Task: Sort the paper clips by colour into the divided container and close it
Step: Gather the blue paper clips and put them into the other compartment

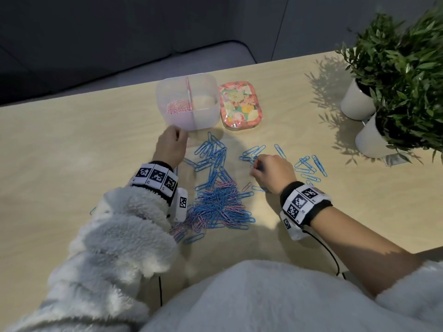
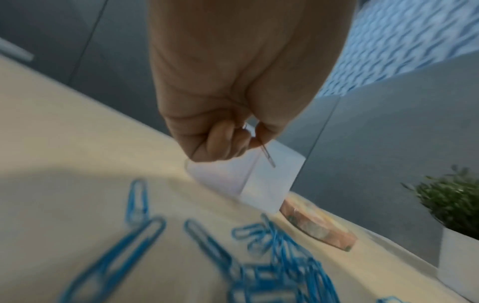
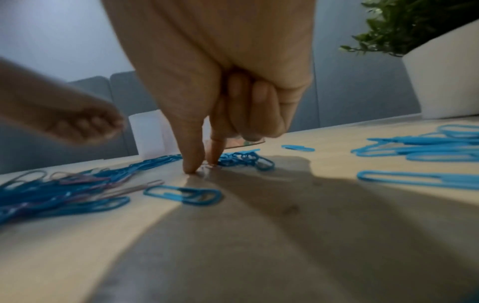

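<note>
At the upper middle of the head view the box (image 1: 206, 116) stands open on the counter (image 1: 72, 144), pink clips (image 1: 178, 107) in its left compartment, the right one apparently empty. The left hand (image 1: 170, 146), just below the box's near wall, has its fingers curled and pinches a thin pale clip (image 2: 267, 154), long axis pointing toward the box; it is the nearer hand, and I judge the drop into the left compartment comes next. The right hand (image 1: 272, 172), lower and to the right, presses thumb and forefinger tips on the counter among blue clips (image 1: 251, 153); whether it has one pinched I cannot tell. The mixed pile (image 1: 220, 202) lies between the wrists. The floral lid (image 1: 241, 104) sits just right of the box. Two potted plants (image 1: 395, 56) stand at far right; a grey sofa lies behind.
</note>
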A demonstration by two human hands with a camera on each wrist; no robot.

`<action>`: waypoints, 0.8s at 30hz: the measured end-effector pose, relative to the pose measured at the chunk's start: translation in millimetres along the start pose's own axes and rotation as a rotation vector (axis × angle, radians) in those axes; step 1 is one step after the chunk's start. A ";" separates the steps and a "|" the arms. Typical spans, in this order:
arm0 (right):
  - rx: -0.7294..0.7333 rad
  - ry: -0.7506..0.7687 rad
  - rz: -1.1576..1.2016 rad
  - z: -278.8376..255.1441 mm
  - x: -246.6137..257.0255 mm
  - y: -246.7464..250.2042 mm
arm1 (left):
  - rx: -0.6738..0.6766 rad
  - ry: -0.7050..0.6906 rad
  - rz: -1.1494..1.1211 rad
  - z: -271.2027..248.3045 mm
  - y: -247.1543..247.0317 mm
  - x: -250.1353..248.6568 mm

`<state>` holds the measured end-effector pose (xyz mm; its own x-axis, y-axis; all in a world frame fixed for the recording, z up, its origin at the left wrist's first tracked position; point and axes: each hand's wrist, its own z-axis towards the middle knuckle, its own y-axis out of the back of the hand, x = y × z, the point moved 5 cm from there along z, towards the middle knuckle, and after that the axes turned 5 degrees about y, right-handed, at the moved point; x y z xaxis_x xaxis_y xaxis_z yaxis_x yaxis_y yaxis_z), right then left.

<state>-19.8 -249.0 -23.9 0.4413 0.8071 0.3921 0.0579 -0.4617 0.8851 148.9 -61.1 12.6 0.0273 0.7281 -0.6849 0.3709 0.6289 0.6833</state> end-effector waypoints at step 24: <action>0.017 -0.156 0.772 -14.7 -34.2 7.9 | 0.164 -0.575 0.466 -49.7 -48.2 -42.2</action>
<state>-47.7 -274.9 -26.6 0.4827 0.1957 0.8536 -0.3027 -0.8774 0.3723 83.7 -108.6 21.1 0.6780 0.6238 -0.3889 0.3346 0.2092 0.9189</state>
